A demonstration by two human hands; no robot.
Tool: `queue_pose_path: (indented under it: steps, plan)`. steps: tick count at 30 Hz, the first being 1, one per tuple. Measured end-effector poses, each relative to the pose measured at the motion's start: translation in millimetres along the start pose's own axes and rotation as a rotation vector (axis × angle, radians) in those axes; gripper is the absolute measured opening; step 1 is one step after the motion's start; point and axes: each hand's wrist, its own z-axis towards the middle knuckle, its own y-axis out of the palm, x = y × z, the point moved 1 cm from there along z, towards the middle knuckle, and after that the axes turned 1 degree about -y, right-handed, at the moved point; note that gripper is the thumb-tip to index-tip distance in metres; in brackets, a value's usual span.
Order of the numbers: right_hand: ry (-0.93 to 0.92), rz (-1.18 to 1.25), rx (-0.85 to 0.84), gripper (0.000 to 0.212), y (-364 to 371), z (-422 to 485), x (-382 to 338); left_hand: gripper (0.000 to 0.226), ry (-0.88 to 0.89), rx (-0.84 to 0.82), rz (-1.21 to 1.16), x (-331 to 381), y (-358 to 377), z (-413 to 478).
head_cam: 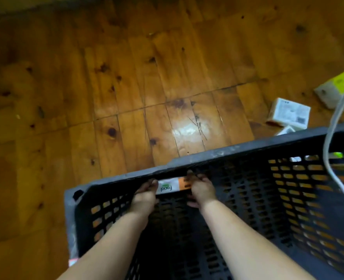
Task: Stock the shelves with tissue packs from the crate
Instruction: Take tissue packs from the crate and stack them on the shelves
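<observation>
Glossy knotted wood floor (126, 81); matt black perforated plastic crate (238, 158).

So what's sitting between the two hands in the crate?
A white-and-orange tissue pack, held by left hand and right hand inside the crate, head view.

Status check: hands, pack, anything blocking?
Left hand and right hand grip one tissue pack inside the crate, at its far wall. Other packs loose on floor. White cable hangs over crate's right side.

Left grip (145, 196) and right grip (202, 190) hold a tissue pack (171, 185) inside the crate (248, 150).
</observation>
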Motion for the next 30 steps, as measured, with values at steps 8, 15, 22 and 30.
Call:
queue_pose_path:
  steps: [8,15,22,30]
  plan:
    - [-0.048,-0.128,0.016,0.015,-36,-76,-2,0.012,-0.06,0.009,0.167,5,0,-63]
    - [-0.141,-0.103,-0.102,0.029,-92,-213,-50,0.03,0.108,0.081,0.131,57,-21,-220]
    - [-0.395,0.044,-0.079,0.014,-157,-360,-128,0.038,0.358,-0.022,0.064,141,-40,-380]
    - [-0.796,0.245,0.182,0.023,-261,-554,-156,0.033,0.756,-0.279,0.158,202,-31,-590]
